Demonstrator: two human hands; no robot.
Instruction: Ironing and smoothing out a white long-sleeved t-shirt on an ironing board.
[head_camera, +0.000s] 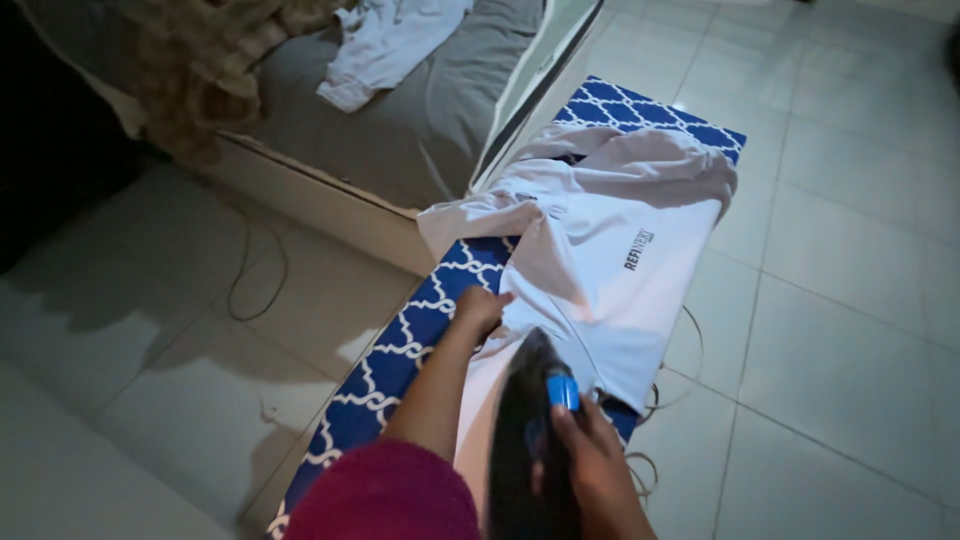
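Shirt (610, 260) — white, thin and soft by the look of it — lies spread along the blue patterned ironing board (400, 350), one sleeve trailing over the edge toward the bed (420, 130). Cloth like this probably weighs little, bunches at a touch and slides on the board cover, so it is best held flat at a hem or seam. The left hand (482, 308) reaches forward, arm nearly straight, with its fingers curled and pinching the shirt's near edge. The right hand (590, 460) sits close to the body, fingers wrapped around the handle of a dark iron (525, 430) with a blue button — a stiff, likely heavy and hot thing, safe to grip only by the handle. The iron points toward the shirt's lower part. A cord (255, 270) trails on the tiled floor (850, 300), and another white garment (385, 40) lies on the bed.
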